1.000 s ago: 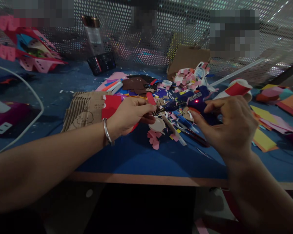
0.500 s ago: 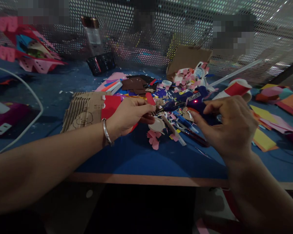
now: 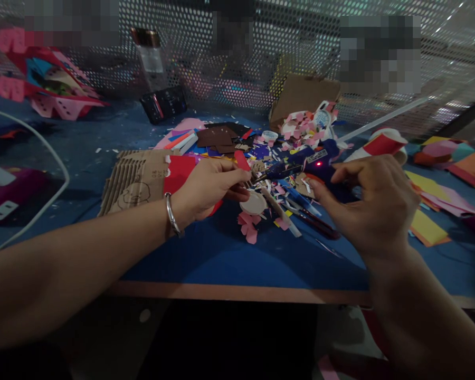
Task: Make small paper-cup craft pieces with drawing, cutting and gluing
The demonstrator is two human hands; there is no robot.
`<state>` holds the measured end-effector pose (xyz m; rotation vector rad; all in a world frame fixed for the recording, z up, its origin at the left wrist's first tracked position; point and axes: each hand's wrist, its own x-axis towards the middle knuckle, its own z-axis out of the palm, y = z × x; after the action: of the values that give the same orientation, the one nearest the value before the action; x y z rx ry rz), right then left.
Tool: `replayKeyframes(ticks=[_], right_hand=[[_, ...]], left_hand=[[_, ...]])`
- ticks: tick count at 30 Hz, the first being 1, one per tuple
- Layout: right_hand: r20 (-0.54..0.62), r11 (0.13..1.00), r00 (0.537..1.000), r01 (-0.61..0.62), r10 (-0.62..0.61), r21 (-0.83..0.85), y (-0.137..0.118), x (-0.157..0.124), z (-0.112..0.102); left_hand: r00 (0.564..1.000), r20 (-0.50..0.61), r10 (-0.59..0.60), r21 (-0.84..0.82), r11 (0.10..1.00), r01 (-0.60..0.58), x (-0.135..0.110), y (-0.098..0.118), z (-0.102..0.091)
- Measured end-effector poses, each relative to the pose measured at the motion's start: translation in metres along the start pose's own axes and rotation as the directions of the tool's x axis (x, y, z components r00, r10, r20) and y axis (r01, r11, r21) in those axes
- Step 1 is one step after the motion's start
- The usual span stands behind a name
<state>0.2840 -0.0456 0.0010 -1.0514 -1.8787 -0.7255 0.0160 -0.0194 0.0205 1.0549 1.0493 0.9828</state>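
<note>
My left hand (image 3: pixel 208 187), with a silver bangle on the wrist, pinches a small red paper piece (image 3: pixel 242 160) between thumb and fingers above the blue table (image 3: pixel 206 253). A white round piece (image 3: pixel 253 203) lies just below those fingertips. My right hand (image 3: pixel 370 203) hovers to the right with its fingers curled and apart, holding nothing, beside a dark glue gun (image 3: pixel 301 163) with a red light. Pink paper scraps (image 3: pixel 248 227) lie between the two hands.
Corrugated cardboard (image 3: pixel 136 179) with a red sheet on it lies left of my hand. Scissors or pens (image 3: pixel 311 216), coloured paper sheets (image 3: pixel 431 211), a cardboard box (image 3: pixel 303 95), a bottle (image 3: pixel 150 55), a white cable (image 3: pixel 51 153) and a perforated metal screen (image 3: pixel 241 53) surround the work spot.
</note>
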Motion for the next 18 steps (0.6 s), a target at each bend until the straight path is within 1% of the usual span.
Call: replayKeyframes(ticks=[8, 18], right_hand=[[0.009, 1.000, 1.000, 0.021, -0.021, -0.006, 0.0013, 0.0004, -0.0012], [0.015, 1.000, 1.000, -0.014, 0.014, 0.006, 0.0006, 0.0016, -0.0009]], left_hand=[[1.000, -0.006, 0.002, 0.005, 1.000, -0.002, 0.0008, 0.0002, 0.0006], [1.000, 0.002, 0.010, 0.004, 1.000, -0.010, 0.0004, -0.0015, -0.0008]])
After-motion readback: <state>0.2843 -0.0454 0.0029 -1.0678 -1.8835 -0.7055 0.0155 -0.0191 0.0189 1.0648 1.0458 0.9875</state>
